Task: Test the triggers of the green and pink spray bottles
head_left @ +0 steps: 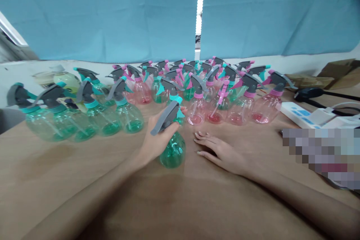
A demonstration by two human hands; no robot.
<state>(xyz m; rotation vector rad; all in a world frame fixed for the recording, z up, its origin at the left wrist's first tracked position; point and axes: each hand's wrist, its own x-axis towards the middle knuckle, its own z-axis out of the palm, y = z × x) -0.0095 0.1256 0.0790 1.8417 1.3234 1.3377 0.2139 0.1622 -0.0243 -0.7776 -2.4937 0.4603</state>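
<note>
My left hand (156,138) is wrapped round the neck of a green spray bottle (173,150) with a grey trigger head, which stands upright on the brown table (180,202) in front of me. My right hand (219,150) lies flat on the table just right of that bottle, fingers stretched out and holding nothing. Behind both hands stand several more bottles: green ones (92,120) at the left, pink ones (242,110) at the right and centre.
A white power strip (302,116) and a black cable (323,95) lie at the right. A cardboard box (340,69) sits at the far right back. A blue curtain (112,15) hangs behind the table. A blurred patch covers something at the right edge.
</note>
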